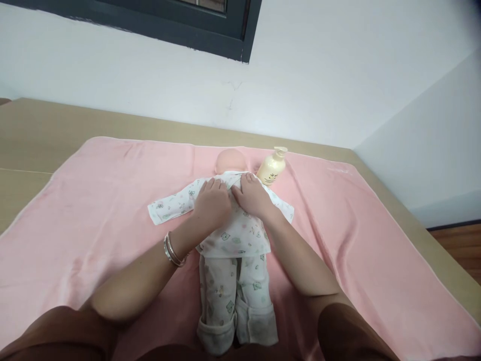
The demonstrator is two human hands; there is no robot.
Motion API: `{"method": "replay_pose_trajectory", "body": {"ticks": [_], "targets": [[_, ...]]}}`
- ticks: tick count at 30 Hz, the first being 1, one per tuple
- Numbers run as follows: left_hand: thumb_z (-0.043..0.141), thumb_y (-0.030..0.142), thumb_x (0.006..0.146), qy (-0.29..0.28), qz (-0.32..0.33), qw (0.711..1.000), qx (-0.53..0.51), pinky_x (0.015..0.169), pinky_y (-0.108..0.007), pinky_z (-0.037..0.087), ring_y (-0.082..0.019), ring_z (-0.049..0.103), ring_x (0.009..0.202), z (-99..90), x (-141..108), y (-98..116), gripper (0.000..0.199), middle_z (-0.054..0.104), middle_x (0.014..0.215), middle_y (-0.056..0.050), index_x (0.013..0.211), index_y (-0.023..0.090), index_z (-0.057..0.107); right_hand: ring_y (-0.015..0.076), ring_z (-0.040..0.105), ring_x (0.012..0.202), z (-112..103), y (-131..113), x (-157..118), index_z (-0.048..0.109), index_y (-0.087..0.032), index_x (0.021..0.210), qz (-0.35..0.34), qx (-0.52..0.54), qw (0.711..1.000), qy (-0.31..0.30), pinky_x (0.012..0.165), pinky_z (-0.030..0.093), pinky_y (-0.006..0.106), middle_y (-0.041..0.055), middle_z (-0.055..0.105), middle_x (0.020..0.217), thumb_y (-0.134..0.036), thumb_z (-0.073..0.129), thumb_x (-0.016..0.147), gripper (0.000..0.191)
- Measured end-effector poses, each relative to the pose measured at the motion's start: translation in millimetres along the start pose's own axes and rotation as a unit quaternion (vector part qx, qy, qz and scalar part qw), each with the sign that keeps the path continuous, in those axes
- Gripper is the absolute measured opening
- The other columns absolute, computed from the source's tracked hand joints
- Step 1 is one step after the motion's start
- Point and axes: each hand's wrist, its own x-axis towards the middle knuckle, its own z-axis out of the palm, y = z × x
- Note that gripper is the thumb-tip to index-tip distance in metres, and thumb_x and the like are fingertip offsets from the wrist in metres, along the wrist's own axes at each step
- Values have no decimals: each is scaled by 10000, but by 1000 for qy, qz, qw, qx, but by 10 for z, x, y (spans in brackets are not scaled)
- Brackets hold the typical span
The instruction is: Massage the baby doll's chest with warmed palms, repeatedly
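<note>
1. The left hand (pixel 213 204) lies palm down on the doll's chest, fingers together near the collar; its thumb is hidden, so I cannot tell whether it pinches any cloth.
2. The right hand (pixel 255 196) rests flat on the other side of the doll's chest, thumb spread from the fingers, clasping nothing.
3. Under both hands, the patterned white shirt (pixel 235 243) covers the doll (pixel 230 159), its sleeves stretched out to either side.
4. Below the shirt, matching pants (pixel 221 281) cover the doll's legs, with cuffs folded at the ends.
5. Bracelets (pixel 173 249) circle the left wrist, beside the doll.
6. A pump bottle (pixel 273 168) leans just right of the doll's head.
7. The pink blanket (pixel 112 200) lies beneath the doll, spread over a table (pixel 45 118).
8. Beyond the doll's head stands a white wall (pixel 308 70).
</note>
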Motion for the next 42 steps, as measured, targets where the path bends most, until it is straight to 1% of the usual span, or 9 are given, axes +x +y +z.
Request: {"method": "replay_pose_trajectory", "body": {"ticks": [4, 12, 15, 20, 25, 29, 34, 38, 42], "targets": [[360, 178, 943, -19, 20, 999, 15, 1053, -457, 455, -318, 587, 1120, -61, 9, -11, 335, 665, 1100, -209, 1021, 61, 665, 376, 332, 1481, 60, -76, -99, 413, 68, 1434, 6, -36, 999, 26, 1218, 278, 513, 293, 403, 1535, -335, 314, 1011, 592], [323, 175, 932, 10, 96, 995, -5, 945, -487, 481, -303, 591, 1014, 133, 193, -333, 353, 660, 994, -183, 879, 131, 669, 318, 494, 1361, -98, -177, -287, 638, -104, 1184, -23, -15, 999, 19, 1134, 418, 454, 201, 612, 1356, -293, 357, 993, 389], [330, 192, 940, 7, 116, 993, 14, 985, -525, 458, -327, 584, 1060, 86, 136, -273, 345, 659, 1010, -200, 841, 138, 656, 321, 458, 1392, -14, -130, -178, 565, -46, 1304, -34, -14, 999, 29, 1169, 373, 466, 220, 562, 1420, -296, 314, 1005, 464], [359, 163, 907, -55, 27, 997, -56, 874, -409, 526, -261, 632, 911, -221, 34, -130, 268, 680, 945, -144, 832, 164, 616, 360, 325, 1482, 110, -84, -78, 380, 81, 1452, -37, -25, 998, 55, 1242, 244, 498, 286, 406, 1535, -270, 334, 990, 582], [371, 268, 905, -137, -9, 971, -196, 816, -366, 542, -225, 676, 858, -557, 65, -236, 310, 742, 922, -55, 784, 218, 652, 333, 282, 1514, -45, -113, -180, 314, -28, 1524, -49, 69, 996, 23, 1206, 309, 539, 244, 319, 1600, -301, 346, 979, 610], [450, 324, 846, -129, -56, 937, -321, 899, -337, 556, -223, 697, 1007, -721, 98, -396, 312, 774, 1073, -3, 908, 254, 748, 330, 161, 1556, -24, -236, -278, 250, -127, 1569, -37, 77, 993, 83, 1226, 218, 605, 191, 223, 1651, -309, 378, 967, 642], [502, 317, 779, -49, -150, 914, -374, 1037, -374, 518, -247, 657, 1177, -997, 28, -488, 344, 749, 1191, -17, 980, 246, 772, 405, 127, 1548, 128, -314, -291, 340, -129, 1540, -67, 14, 995, 75, 1210, 126, 688, 203, 192, 1657, -359, 404, 977, 611], [564, 301, 745, -40, -215, 891, -398, 1119, -420, 445, -279, 602, 1267, -1207, -47, -508, 312, 727, 1243, -27, 973, 259, 772, 370, 33, 1566, 151, -280, -264, 296, -125, 1554, -64, 0, 982, 180, 1218, 119, 674, 183, 103, 1680, -281, 431, 955, 633], [666, 334, 708, -73, -193, 854, -478, 1127, -418, 431, -284, 581, 1286, -1247, -52, -548, 282, 720, 1254, -32, 957, 258, 774, 383, 199, 1535, 150, -266, -266, 420, -129, 1490, -95, -1, 988, 122, 1191, 132, 719, 186, 277, 1635, -329, 405, 978, 550]]}}
